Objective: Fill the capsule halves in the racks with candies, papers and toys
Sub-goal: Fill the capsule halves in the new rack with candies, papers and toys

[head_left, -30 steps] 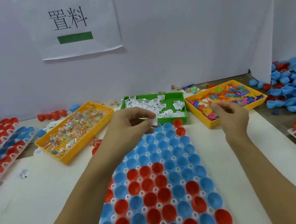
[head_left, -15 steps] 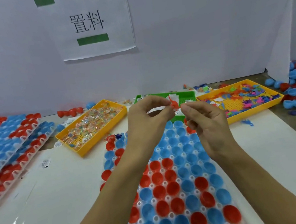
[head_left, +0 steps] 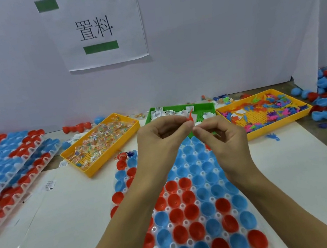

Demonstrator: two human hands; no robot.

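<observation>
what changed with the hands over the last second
The right hand came in from the toy tray to meet the left hand above the rack. The left now pinches a red toy with its paper. Trays and rack stayed put.

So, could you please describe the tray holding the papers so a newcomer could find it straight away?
Look along the white back wall, below the paper sign, where three trays sit in a row. The papers' tray is the middle one, behind the raised hands. It alone is green; both neighbours are yellow.
</observation>
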